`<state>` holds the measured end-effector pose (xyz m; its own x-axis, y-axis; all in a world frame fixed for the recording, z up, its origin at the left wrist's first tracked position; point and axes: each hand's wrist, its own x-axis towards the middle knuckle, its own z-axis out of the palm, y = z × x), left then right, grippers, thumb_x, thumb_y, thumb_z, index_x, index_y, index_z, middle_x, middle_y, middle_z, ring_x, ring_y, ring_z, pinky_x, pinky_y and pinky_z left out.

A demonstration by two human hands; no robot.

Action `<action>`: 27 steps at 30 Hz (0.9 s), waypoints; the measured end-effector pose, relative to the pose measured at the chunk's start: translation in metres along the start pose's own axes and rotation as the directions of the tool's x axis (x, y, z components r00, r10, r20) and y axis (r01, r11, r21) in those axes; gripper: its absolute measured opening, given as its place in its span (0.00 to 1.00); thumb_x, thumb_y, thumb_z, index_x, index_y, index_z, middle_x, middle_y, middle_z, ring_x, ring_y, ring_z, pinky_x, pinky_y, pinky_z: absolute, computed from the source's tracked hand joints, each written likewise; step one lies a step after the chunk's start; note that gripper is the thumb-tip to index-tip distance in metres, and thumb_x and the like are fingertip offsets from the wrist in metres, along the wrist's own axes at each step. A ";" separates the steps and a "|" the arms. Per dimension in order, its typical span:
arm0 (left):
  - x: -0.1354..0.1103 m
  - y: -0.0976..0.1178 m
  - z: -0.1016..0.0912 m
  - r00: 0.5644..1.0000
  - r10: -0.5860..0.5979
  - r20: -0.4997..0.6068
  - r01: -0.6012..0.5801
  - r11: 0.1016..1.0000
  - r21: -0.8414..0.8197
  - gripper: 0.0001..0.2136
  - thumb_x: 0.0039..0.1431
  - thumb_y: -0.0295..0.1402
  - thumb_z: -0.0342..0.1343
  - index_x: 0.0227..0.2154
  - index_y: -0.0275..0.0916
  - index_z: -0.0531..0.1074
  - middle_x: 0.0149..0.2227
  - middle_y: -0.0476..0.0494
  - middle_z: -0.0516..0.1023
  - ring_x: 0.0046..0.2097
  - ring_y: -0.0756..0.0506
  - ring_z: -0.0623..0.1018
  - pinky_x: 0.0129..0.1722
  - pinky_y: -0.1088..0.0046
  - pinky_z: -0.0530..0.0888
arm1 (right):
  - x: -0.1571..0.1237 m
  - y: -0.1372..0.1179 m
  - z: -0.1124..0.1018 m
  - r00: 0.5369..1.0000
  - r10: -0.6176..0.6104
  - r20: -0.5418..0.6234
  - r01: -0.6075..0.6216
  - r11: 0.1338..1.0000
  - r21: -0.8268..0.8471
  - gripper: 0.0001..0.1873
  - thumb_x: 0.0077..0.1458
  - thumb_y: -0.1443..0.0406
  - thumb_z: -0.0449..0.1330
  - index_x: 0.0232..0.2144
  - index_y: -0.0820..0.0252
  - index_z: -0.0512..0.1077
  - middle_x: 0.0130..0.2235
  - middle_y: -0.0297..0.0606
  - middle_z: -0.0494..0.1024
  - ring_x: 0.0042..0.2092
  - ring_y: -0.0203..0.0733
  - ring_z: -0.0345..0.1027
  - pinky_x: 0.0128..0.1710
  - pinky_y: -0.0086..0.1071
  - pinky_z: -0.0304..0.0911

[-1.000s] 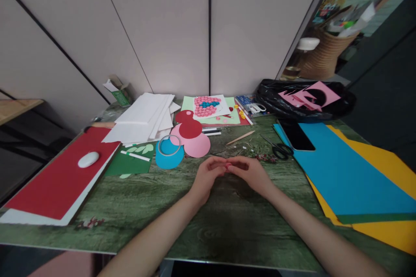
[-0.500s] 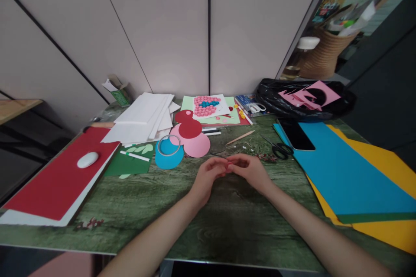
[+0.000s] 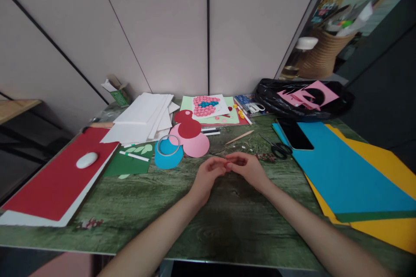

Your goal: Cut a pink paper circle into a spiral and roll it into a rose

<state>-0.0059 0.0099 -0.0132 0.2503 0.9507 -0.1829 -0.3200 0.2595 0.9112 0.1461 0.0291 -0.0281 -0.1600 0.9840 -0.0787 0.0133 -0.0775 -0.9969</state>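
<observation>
Delicately pinches a small red piece between the fingertips of left hand and right hand, over the middle of a green wood-patterned tabletop. Has thumbs and forefingers nearly meeting on it, other fingers loosely curled; shows nothing else gripped in either. Mostly hidden by the fingers, so impossible to make out in exact shape or material.

Risks, by the look of it, creasing or crushing something so little with too hard a squeeze, or losing it with too slack a one. Could then drop it onto the tabletop, or send it rolling toward the reddish scraps near the right hand, to be easily mistaken among similar colours. Might also, with a careless forward reach, nudge the black scissors beside the blue sheet, or set the pointed wooden stick rolling. Appears less likely to disturb the white card of pink and blue pieces, well apart at the back.
</observation>
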 end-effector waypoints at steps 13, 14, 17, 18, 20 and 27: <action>0.004 -0.002 -0.004 0.992 -0.122 -0.040 0.119 0.989 -0.088 0.14 0.41 0.32 0.63 0.33 0.36 0.69 0.30 0.45 0.77 0.34 0.50 0.76 0.34 0.77 0.67 | -0.001 0.004 -0.002 0.999 -0.021 0.028 0.022 0.999 -0.027 0.13 0.45 0.59 0.62 0.33 0.59 0.73 0.33 0.36 0.77 0.36 0.39 0.70 0.40 0.35 0.65; 0.004 -0.002 -0.004 0.991 -0.124 -0.043 0.120 0.988 -0.094 0.15 0.41 0.32 0.63 0.33 0.36 0.69 0.31 0.45 0.78 0.34 0.50 0.76 0.33 0.77 0.67 | -0.001 0.004 -0.002 0.999 -0.026 0.023 0.026 0.999 -0.018 0.12 0.47 0.59 0.60 0.33 0.59 0.73 0.33 0.36 0.77 0.36 0.39 0.70 0.40 0.35 0.65; 0.004 -0.001 -0.003 0.991 -0.119 -0.054 0.114 0.989 -0.094 0.15 0.41 0.33 0.63 0.34 0.35 0.69 0.32 0.43 0.78 0.33 0.50 0.76 0.32 0.77 0.67 | -0.003 0.005 -0.002 0.999 -0.033 0.029 0.032 0.999 0.028 0.13 0.49 0.57 0.58 0.34 0.59 0.73 0.35 0.37 0.77 0.37 0.40 0.70 0.42 0.36 0.65; 0.004 0.000 -0.003 0.992 -0.115 -0.058 0.109 0.990 -0.089 0.15 0.41 0.33 0.63 0.33 0.35 0.69 0.31 0.43 0.78 0.33 0.49 0.76 0.32 0.77 0.67 | -0.004 0.004 -0.002 0.999 -0.036 0.038 0.034 0.999 0.032 0.13 0.49 0.57 0.58 0.35 0.59 0.73 0.36 0.37 0.76 0.38 0.40 0.70 0.43 0.36 0.64; 0.003 0.000 -0.002 0.992 -0.105 -0.063 0.099 0.991 -0.086 0.15 0.42 0.34 0.63 0.33 0.35 0.69 0.30 0.44 0.78 0.33 0.50 0.76 0.32 0.77 0.68 | -0.006 0.002 0.000 0.998 -0.037 0.058 0.035 0.999 0.022 0.13 0.48 0.58 0.59 0.36 0.58 0.72 0.37 0.37 0.76 0.40 0.41 0.69 0.44 0.37 0.64; 0.002 -0.002 0.000 0.994 -0.086 -0.072 0.078 0.991 -0.108 0.12 0.42 0.33 0.63 0.31 0.36 0.70 0.31 0.46 0.77 0.32 0.53 0.75 0.35 0.77 0.69 | -0.008 -0.002 0.007 0.999 -0.020 0.044 0.017 0.999 0.051 0.13 0.43 0.61 0.62 0.34 0.57 0.68 0.35 0.34 0.76 0.39 0.39 0.70 0.42 0.34 0.65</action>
<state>-0.0049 0.0116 -0.0154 0.2101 0.9346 -0.2868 -0.3961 0.3496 0.8490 0.1410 0.0201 -0.0252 -0.2033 0.9773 -0.0590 -0.0400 -0.0685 -0.9969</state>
